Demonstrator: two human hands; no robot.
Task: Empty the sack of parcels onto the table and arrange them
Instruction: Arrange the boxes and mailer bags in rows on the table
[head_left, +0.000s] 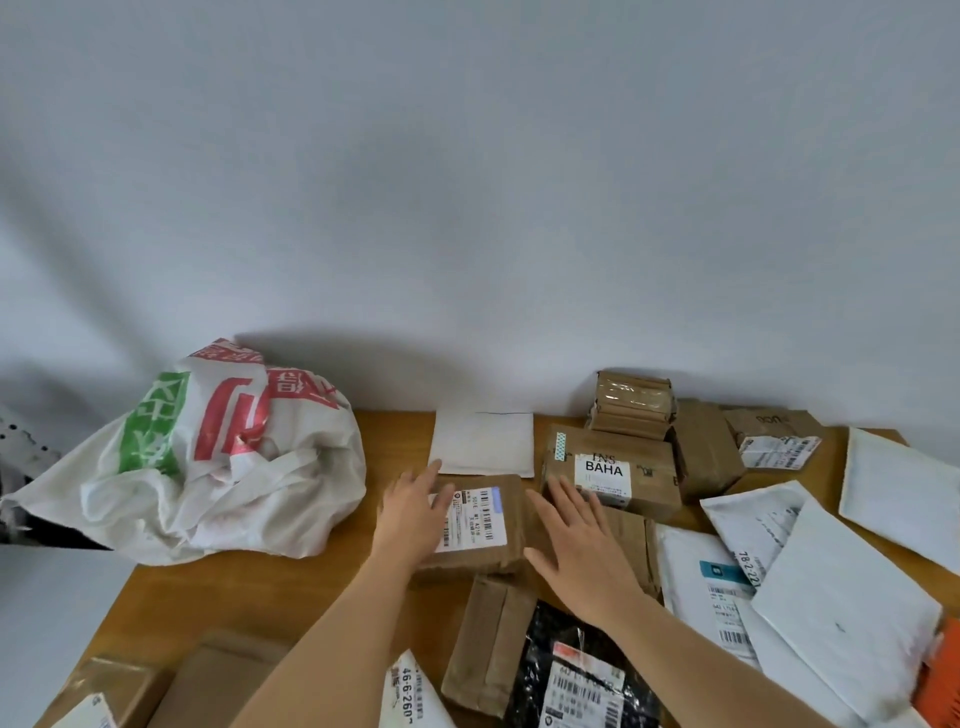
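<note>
Table: sack at far left against the wall; flat envelope at centre rear, labelled box just before it, with left hand resting on that box's left part and right hand just right of it, over a taped parcel. Right rear: BAHA box, bundle behind it, two further boxes to its right. Right edge: overlapping mailers; near edge: upright parcel beside bag, cartons at near left.
</note>
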